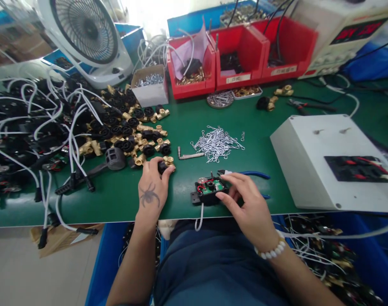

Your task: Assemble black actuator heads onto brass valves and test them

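My left hand is closed around a brass valve fitting with a black cap, at the front edge of the pile of similar fittings. My right hand has its thumb and fingers on the right end of a black housing. This housing is open on top and shows a green circuit board with red wires; a white cable hangs from it over the table edge. Blue-handled pliers lie partly hidden behind my right hand. Beyond the housing sits a heap of metal spring clips.
Brass fittings and white-cabled black units crowd the left. Behind stand a fan, a white carton of small metal parts and red bins. A grey box occupies the right. A small bent tool lies near the clips.
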Motion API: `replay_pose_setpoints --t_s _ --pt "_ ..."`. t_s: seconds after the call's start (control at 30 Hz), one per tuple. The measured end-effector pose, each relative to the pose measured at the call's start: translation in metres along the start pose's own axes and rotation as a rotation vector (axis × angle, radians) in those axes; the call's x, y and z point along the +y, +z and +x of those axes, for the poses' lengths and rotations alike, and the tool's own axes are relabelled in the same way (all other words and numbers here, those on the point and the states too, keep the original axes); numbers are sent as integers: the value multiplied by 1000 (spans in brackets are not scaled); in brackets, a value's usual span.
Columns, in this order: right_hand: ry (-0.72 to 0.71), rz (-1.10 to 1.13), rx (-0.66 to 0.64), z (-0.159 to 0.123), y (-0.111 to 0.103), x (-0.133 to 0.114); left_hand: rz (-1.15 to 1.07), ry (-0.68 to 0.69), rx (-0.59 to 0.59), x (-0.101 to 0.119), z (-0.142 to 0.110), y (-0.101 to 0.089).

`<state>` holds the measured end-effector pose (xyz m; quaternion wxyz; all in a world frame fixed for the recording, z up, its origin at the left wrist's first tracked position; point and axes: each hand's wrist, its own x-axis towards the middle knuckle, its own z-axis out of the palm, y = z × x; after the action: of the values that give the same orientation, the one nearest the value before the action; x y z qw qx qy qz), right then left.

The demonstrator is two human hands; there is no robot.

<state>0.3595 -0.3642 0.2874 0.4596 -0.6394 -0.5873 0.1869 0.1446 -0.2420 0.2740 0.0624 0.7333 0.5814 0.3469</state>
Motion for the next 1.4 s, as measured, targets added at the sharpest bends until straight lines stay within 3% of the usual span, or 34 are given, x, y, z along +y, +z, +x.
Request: replay_pose_setpoints --t_s 0.13,0.27,0.37,0.47,0.6,0.77,0.83,0.9,1.0,1.1,1.27,1.4 --pt "-32 91 106 -7 -11 -12 -206 51 -9 12 -10 -9" --pt "138 478 -88 -11 -20 -26 -545 278 -96 44 -24 -30" --pt "232 751 -274 -11 -20 -31 -631 492 -222 69 -30 -42" --pt "276 839 -295 -11 -19 -31 -653 537 -243 81 -31 -46" --pt "289 920 -217 -14 -22 -27 -496 387 -260 82 -31 -42" --pt "281 1085 -214 -17 -24 -25 150 321 -536 93 -37 -31" --pt "281 1112 -213 -16 -24 -26 215 302 -606 99 -40 -23" --pt "273 1125 -215 -16 -25 -28 180 289 -596 100 -41 -13" --pt "252 1135 -221 -17 -27 -31 0 275 -520 92 -41 -2" --pt "236 1108 -220 -19 -29 -33 -354 169 -457 77 -41 2" --pt "234 1080 -206 -20 -26 -33 -1110 -202 -519 60 -43 6" --pt "273 1118 -218 -20 -23 -34 -1426 -471 -477 62 -44 8"
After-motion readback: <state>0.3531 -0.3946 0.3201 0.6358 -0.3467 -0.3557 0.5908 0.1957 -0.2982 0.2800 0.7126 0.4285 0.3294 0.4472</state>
